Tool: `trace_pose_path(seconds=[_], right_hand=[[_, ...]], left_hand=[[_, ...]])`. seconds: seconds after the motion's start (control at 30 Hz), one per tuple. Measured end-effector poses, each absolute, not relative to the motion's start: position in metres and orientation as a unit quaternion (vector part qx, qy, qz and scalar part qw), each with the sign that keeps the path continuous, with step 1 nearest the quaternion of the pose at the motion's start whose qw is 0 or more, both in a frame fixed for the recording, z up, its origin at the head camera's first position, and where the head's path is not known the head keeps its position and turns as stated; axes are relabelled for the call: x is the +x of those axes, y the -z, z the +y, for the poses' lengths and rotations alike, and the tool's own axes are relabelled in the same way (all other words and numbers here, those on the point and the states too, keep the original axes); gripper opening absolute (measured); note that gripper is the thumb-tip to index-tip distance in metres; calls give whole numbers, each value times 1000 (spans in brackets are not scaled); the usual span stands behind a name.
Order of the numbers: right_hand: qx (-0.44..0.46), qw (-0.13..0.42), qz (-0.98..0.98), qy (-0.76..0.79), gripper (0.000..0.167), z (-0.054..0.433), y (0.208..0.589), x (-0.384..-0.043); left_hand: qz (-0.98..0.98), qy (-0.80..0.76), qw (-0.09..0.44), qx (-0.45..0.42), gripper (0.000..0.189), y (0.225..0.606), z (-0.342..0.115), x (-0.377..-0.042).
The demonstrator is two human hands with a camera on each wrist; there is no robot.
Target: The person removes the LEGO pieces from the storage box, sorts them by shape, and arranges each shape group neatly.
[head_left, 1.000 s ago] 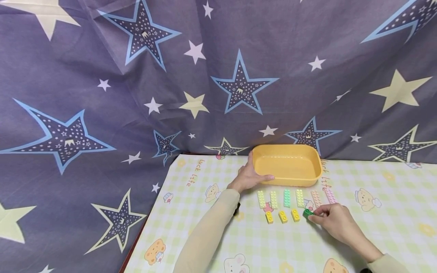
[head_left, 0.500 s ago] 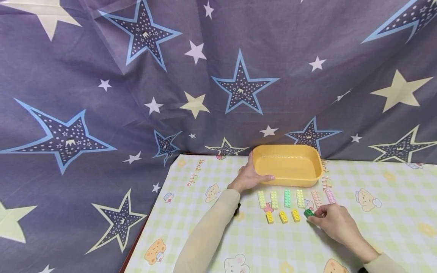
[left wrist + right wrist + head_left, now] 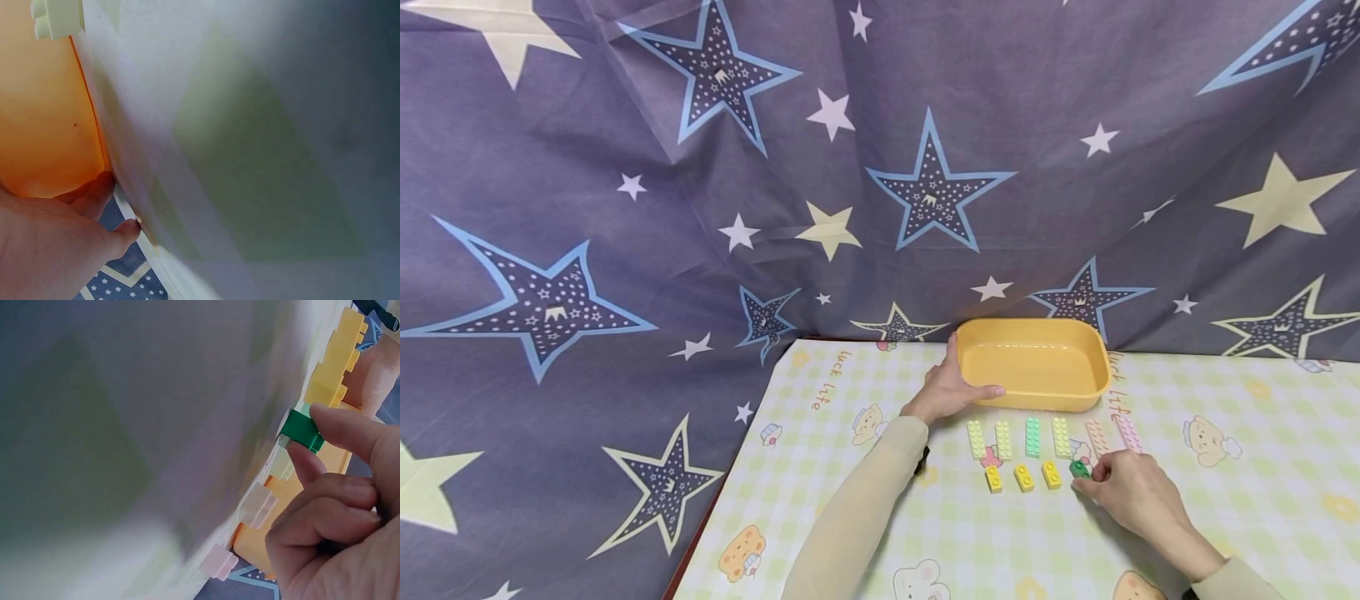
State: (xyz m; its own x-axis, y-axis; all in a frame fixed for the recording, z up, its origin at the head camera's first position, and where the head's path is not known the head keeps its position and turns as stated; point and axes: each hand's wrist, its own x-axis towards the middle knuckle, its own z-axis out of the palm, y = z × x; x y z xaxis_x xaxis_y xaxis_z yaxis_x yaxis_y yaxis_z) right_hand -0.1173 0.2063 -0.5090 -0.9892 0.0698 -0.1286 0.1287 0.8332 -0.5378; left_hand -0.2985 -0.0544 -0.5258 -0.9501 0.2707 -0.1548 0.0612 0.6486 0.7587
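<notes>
My right hand (image 3: 1138, 492) pinches a small dark green building brick (image 3: 302, 429) between thumb and forefinger, with the other fingers curled in. That brick is at the right end of a row of small yellow bricks (image 3: 1024, 477), low over the tablecloth. My left hand (image 3: 947, 390) holds the left corner of a yellow plastic tub (image 3: 1060, 401), thumb along its front wall and fingers at its left side. Behind the yellow row lie longer bricks: pale yellow ones (image 3: 1003, 440), a mint green one (image 3: 1033, 437), a peach one (image 3: 1097, 437) and a pink one (image 3: 1129, 434), partly behind the right hand.
A checked tablecloth (image 3: 985, 533) with cartoon prints covers the table. Its left edge (image 3: 722, 492) runs beside the left forearm. Behind the table and to its left hangs a dark star-patterned curtain (image 3: 820, 167), close behind the tub.
The right wrist and forearm have shifted slightly left, and the green brick has turned a little, more in line with the yellow bricks. The left hand and tub have stayed put.
</notes>
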Motion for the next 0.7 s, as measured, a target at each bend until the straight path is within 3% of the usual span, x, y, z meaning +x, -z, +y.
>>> trace_pose_path(seconds=[0.43,0.6,0.7], right_hand=[[38,34,948,314,31,219,497,-118],[6,-15,943,333,36,234,471,-140],[1,-16,937,348,40,241,460,-157]], left_hand=[[895,-413,137,95,145,526,-53,-299],[896,-416,128,91,144,522,-54,-299],[895,-417,132,93,144,524,-55,-298]])
